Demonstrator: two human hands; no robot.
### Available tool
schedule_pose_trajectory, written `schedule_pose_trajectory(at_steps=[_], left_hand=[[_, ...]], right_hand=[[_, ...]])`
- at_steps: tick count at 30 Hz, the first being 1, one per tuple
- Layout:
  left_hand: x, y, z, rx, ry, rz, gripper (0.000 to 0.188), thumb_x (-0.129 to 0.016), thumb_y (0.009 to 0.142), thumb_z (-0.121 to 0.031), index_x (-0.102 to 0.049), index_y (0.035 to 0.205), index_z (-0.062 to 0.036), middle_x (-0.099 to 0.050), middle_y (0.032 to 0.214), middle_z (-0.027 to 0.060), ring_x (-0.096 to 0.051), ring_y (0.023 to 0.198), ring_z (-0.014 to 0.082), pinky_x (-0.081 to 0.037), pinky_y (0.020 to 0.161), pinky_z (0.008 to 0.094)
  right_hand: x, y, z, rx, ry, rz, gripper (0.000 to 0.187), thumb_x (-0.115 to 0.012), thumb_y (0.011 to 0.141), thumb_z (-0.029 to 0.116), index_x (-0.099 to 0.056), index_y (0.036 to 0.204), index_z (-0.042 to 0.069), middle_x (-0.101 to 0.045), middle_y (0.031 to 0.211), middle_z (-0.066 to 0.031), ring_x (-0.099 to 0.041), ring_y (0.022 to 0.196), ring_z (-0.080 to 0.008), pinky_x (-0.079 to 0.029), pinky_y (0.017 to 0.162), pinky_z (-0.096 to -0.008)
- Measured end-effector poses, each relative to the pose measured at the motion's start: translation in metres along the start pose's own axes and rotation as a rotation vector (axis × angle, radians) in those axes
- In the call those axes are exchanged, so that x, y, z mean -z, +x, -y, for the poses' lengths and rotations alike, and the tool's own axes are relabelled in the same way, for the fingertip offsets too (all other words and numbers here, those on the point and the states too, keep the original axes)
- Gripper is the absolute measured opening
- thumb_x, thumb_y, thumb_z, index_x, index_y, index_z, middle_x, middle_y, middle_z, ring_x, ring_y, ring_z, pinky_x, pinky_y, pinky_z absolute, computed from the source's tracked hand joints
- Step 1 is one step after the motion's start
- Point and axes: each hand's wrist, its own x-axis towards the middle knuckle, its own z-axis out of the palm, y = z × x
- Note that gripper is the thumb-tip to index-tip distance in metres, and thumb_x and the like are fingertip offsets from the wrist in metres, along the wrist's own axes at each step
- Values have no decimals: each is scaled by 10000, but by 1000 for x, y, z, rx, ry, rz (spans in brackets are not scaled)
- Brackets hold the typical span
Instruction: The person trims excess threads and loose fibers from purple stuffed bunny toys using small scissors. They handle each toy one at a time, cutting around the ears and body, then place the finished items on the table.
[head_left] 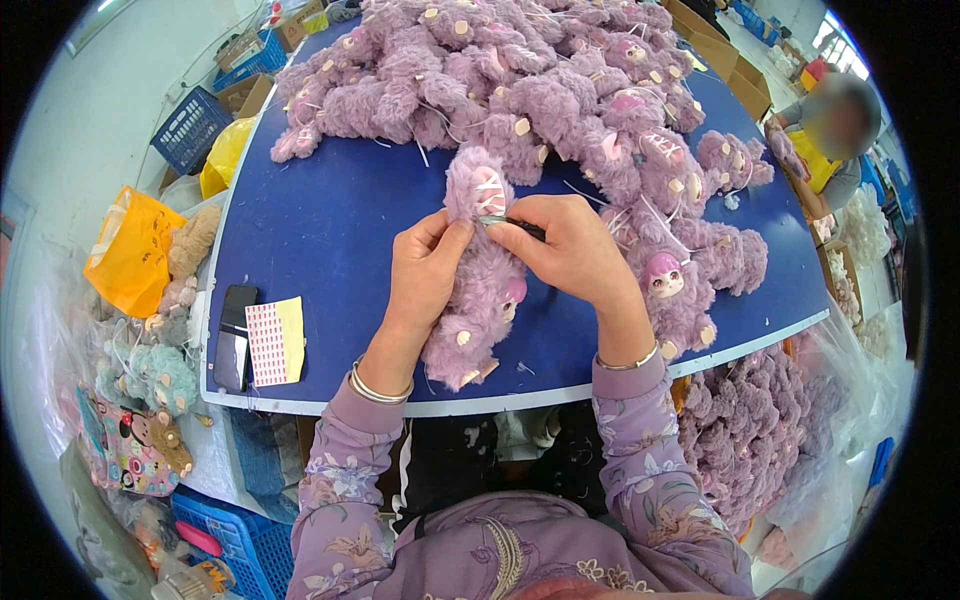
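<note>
At our far left, beyond the table (350,230), we see an orange bag (125,265) beside beige plush, with teal plush (162,380) and a patterned bag (130,440) lower down. A blue crate (190,130) and a yellow bag (227,155) sit further up, past the table's left edge, and a blue basket (245,545) stands low in front. On the left end of the blue tabletop we have dark flat devices (232,355), and just right of them a sheet (275,342) with rows of small red marks and a yellow strip.

Our left hand (425,265) pinches the fur of a purple plush toy (482,275) between thumb and fingers. The toy lies near the middle of the table's front edge, its small face turned right, its upper end showing a pink patch crossed by white cord (489,192). Our right hand (570,245) pinches a small tool (530,231) with a dark handle, its tip at the lower end of the cord; we cannot tell what kind of tool it is.

Behind both hands a heap of purple toys (560,105) spreads over the far side. Right of our right hand lies a toy with a pink-haired face (665,275). Below the table's right edge we see more purple plush (745,430), and at far right a person (825,165) in yellow and grey.
</note>
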Motion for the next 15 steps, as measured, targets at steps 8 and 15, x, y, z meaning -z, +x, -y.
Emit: schedule_pose_trajectory(at_steps=[8, 15], left_hand=[[0, 1, 2, -11, 33, 4, 206, -574, 925, -112, -660, 1038, 38, -637, 867, -13, -527, 740, 29, -437, 645, 198], [3, 2, 2, 39, -19, -1, 202, -562, 927, -117, -664, 1015, 34, -646, 857, -3, -548, 739, 40, -447, 658, 204]], right_hand=[[-3, 0, 2, -9, -22, -31, 298, -643, 823, 297, -619, 736, 13, -575, 656, -193, -557, 642, -400, -420, 530, -437], [4, -1, 0, -91, 353, -67, 261, -618, 879, 235, -616, 794, -11, -493, 583, -56, -461, 542, -109, -377, 509, -287]])
